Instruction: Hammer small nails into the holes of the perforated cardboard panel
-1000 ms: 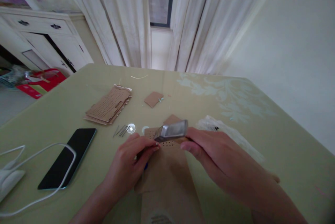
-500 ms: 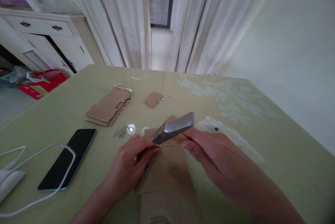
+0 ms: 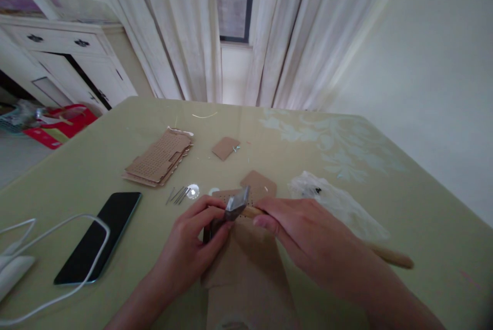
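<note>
A: What is seen, from the biggest thing down?

B: A green table (image 3: 404,206) is spread with work. At its near edge a long brown cardboard strip (image 3: 246,263) is laid, and at the strip's far end a perforated card (image 3: 250,201) is set. A black phone (image 3: 98,237) lies well to the left, and a stack of perforated cards (image 3: 159,158) farther back.

A: And the hands?

B: A hammer (image 3: 236,205) is gripped by the right hand (image 3: 304,232), the fingers closed round its wooden handle (the butt end shows beyond the wrist). Its metal head is lowered onto the near edge of the perforated card. A dark, thin tool (image 3: 211,228) is pinched upright by the left hand (image 3: 192,248), fingertips pressed together just under the hammer head.

A: What could go wrong?

B: The fingertips are judged too close to the head: if the blow is delivered off-centre, they could be struck. The tool could also be tipped, and the hole torn. The loose needles (image 3: 177,194) nearby could be scattered by the jolt.
</note>
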Tool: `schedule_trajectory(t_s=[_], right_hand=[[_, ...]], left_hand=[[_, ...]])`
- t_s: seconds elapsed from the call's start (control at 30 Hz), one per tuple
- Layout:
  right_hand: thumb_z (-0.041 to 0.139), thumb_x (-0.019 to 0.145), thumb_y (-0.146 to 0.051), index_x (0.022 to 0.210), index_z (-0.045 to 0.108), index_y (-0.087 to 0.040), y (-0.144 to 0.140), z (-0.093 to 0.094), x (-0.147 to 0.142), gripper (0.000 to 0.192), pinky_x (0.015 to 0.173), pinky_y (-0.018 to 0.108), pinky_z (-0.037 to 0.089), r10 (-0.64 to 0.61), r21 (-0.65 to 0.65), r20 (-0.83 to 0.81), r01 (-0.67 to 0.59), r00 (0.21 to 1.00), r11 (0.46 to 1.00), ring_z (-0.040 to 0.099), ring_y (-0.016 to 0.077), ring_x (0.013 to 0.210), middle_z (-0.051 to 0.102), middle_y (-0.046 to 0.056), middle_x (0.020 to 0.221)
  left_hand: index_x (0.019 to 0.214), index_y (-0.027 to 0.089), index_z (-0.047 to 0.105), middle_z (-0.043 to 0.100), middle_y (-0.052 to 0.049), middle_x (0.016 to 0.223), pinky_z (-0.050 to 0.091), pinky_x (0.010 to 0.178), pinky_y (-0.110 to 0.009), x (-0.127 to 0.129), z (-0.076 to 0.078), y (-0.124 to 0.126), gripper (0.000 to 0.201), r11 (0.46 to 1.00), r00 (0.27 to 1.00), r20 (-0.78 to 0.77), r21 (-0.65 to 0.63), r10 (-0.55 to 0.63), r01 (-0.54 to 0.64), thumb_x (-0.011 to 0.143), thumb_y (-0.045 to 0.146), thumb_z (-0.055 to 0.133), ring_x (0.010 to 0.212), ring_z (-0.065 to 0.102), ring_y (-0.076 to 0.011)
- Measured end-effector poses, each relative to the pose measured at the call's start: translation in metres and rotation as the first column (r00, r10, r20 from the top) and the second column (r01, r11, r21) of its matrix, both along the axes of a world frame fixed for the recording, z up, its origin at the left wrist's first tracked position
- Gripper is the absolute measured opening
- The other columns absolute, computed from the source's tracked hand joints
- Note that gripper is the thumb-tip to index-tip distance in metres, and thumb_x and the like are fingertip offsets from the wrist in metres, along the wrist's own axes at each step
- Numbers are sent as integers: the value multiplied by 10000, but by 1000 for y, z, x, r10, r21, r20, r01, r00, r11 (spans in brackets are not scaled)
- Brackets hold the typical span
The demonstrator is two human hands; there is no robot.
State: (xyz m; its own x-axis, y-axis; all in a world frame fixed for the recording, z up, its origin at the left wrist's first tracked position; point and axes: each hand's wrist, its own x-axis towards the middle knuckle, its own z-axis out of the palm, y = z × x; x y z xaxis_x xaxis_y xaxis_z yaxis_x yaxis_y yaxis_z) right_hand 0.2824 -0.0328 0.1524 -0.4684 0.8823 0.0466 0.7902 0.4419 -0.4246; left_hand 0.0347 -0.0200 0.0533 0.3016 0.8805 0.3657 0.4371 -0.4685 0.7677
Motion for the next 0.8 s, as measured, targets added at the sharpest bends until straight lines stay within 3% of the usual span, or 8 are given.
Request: schedule_trajectory(t_s=[0.13, 0.17, 0.33, 0.5, 0.67, 0.8], right_hand=[[436, 1214, -355, 1204, 727, -252, 1, 1, 1, 308, 827, 346, 488, 4, -40, -182, -11, 983, 999, 782, 238, 951, 843, 48, 1110], [436, 1214, -357, 1211, 727, -244, 2, 0, 1, 312, 834, 351, 490, -6, -62, -173, -5, 985, 998, 784, 244, 961, 841, 58, 1115], [460, 1203, -341, 1101, 750, -202, 5, -10, -4, 338, 795, 375, 479, 82, -145, 59, -73, 995, 987, 775, 275, 868, 837, 93, 1031], [456, 1199, -344, 1177, 746, -213, 5, -9, -7, 319, 823, 375, 480, 3, -145, -38, -9, 999, 989, 780, 282, 945, 839, 93, 1077], [470, 1196, -311, 1094, 752, -210, 5, -8, -8, 317, 804, 372, 472, 59, -166, 24, -54, 998, 985, 775, 266, 885, 842, 92, 1037], [441, 1198, -294, 1083, 725, -216, 8, -5, 1, 316, 835, 373, 493, 28, -123, 16, -26, 999, 992, 762, 256, 901, 828, 80, 1028]], left_hand=[[984, 245, 796, 729, -46, 1043, 603, 768, -260, -3, -3, -1, 78, 1000, 999, -36, -25, 7, -8, 1024, 230, 731, 858, 693, -167], [1028, 252, 803, 738, -51, 1073, 611, 797, -276, -3, -3, -1, 44, 1000, 999, -41, -30, 4, -5, 1008, 251, 763, 897, 707, -183], [1236, 285, 795, 749, -79, 1277, 624, 842, -313, -5, -7, 0, 324, 999, 999, -49, -40, -4, 2, 924, 303, 879, 1069, 740, -241], [1218, 271, 804, 755, -87, 1257, 630, 867, -330, -5, -8, 1, 296, 1000, 999, -34, -23, 13, -14, 930, 313, 862, 1044, 740, -244], [1225, 271, 798, 758, -78, 1259, 628, 909, -324, -3, -5, 0, 291, 999, 1000, -26, -41, -1, 0, 941, 297, 853, 1092, 739, -241], [1250, 272, 797, 765, -81, 1305, 621, 932, -326, -3, -3, 0, 288, 999, 1000, -1, -30, -14, 14, 971, 332, 828, 1066, 742, -223]])
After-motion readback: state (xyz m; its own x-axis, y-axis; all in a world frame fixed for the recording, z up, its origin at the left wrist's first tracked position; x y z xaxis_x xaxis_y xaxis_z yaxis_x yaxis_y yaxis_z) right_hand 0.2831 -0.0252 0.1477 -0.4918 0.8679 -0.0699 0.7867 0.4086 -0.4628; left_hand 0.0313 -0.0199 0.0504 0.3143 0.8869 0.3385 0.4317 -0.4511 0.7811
